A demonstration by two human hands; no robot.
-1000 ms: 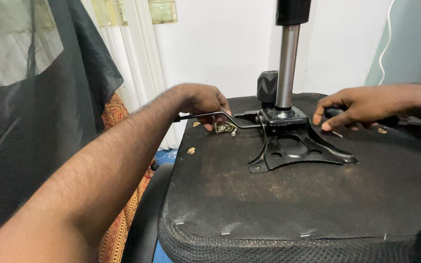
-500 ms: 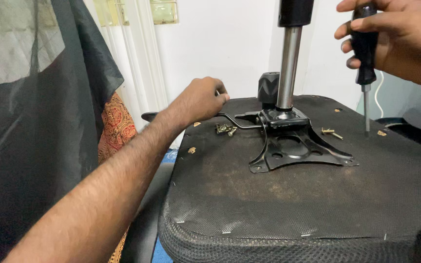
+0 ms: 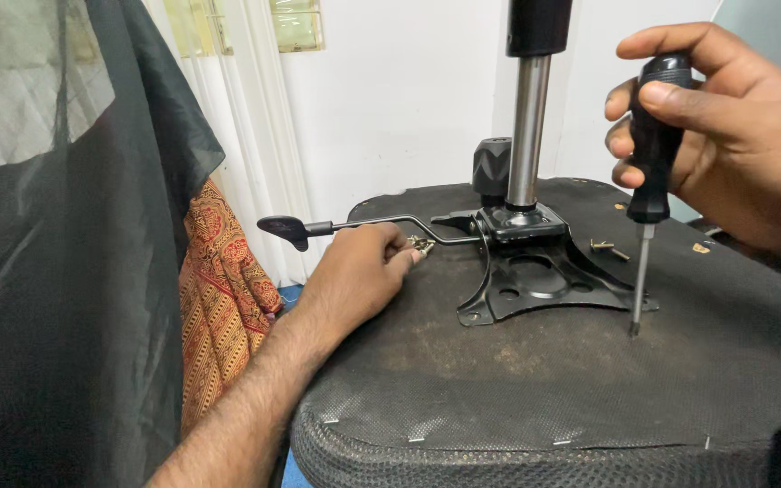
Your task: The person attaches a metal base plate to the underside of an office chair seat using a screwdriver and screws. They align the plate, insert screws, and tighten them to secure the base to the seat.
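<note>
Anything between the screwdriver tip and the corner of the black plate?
Nothing visible. The screwdriver, held upright in the right hand, has its tip at the right corner of the black mounting plate. Loose screws lie behind, off that line. The left hand rests across the plate by the lever.

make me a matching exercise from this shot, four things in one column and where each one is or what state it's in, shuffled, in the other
Things:
1. screwdriver
2. left hand
3. metal column
4. loose screws

States:
A. stands upright from the black mounting plate
B. lie on the seat underside, right of the plate
C. held upright in the right hand, tip down by the plate's corner
D. rests on the seat beneath the lever

Pairs: 1-C, 2-D, 3-A, 4-B
</note>
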